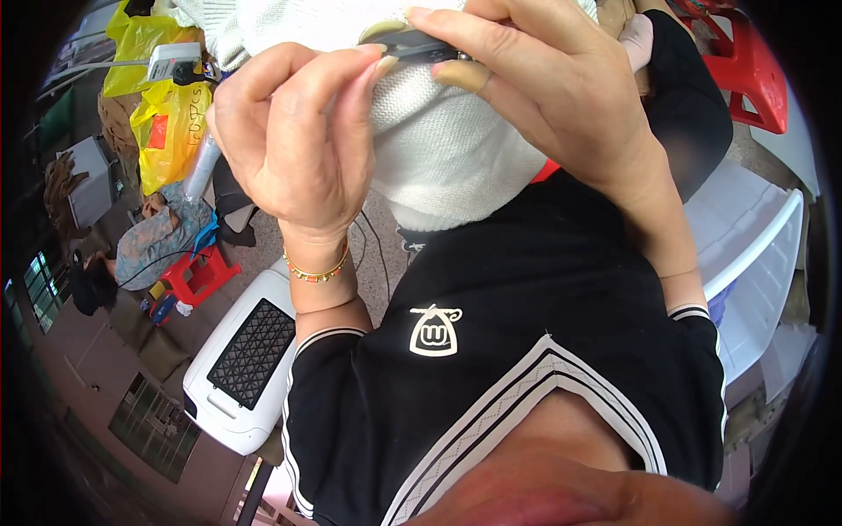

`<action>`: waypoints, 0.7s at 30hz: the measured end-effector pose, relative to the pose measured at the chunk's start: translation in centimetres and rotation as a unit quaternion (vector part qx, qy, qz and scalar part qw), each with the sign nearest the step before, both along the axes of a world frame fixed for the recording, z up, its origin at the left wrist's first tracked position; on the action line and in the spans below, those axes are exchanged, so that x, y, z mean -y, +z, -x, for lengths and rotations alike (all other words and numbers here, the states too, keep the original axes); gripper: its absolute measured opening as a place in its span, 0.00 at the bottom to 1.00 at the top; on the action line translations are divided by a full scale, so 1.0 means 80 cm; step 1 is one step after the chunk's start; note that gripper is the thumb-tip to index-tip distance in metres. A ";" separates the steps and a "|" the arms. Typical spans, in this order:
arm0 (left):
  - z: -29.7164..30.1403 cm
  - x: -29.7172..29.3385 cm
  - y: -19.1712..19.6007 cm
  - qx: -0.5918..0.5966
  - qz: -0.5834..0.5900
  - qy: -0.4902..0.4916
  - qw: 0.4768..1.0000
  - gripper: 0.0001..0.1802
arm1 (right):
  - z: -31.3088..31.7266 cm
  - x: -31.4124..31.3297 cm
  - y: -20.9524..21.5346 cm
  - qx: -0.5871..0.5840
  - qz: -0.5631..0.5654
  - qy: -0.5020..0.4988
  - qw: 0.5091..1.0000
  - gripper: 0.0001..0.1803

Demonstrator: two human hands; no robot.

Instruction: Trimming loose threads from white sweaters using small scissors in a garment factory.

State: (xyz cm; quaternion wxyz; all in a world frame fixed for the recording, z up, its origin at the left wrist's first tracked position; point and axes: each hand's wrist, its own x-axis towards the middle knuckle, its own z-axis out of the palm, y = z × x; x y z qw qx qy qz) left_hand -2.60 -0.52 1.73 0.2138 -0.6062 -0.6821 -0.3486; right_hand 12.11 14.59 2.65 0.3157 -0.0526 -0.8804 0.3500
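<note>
White knitted fabric (pixel 465 149) is bunched over my lap and runs up past the top of the view. Above it, both hands meet at a slim dark grey tool (pixel 419 42) with a small metallic spot near its right end; its exact kind is unclear. My right hand (pixel 570 88) grips that end, with a tan covering on one fingertip. At the other end, the thumb and forefinger of my left hand (pixel 294 131) are pinched together on the tool's tip. A pale olive curved piece (pixel 381 32) shows just behind it. A beaded bracelet (pixel 316 273) circles my left wrist.
Yellow plastic bags (pixel 175 131) and a white power adapter (pixel 174 61) are at left. Below them are another seated person (pixel 158 245), a red stool (pixel 202 273) and a white appliance with a black grille (pixel 250 351). To the right are a red stool (pixel 750 74) and a white plastic bin (pixel 754 254).
</note>
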 end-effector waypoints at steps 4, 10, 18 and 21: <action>-0.006 -0.004 0.000 -0.018 -0.008 -0.009 1.000 0.06 | 0.040 -0.022 -0.059 -0.385 -0.232 -0.029 0.893 0.20; -0.008 0.000 -0.013 0.122 -0.073 -0.013 0.990 0.08 | 0.000 0.000 -0.005 -0.053 0.100 -0.005 0.994 0.20; -0.014 0.005 -0.009 0.157 0.002 0.025 0.987 0.15 | 0.017 0.002 -0.028 -0.095 0.064 -0.012 0.993 0.20; -0.019 -0.001 -0.002 0.179 0.010 0.031 0.983 0.16 | 0.021 0.002 -0.033 -0.108 0.073 -0.028 0.991 0.20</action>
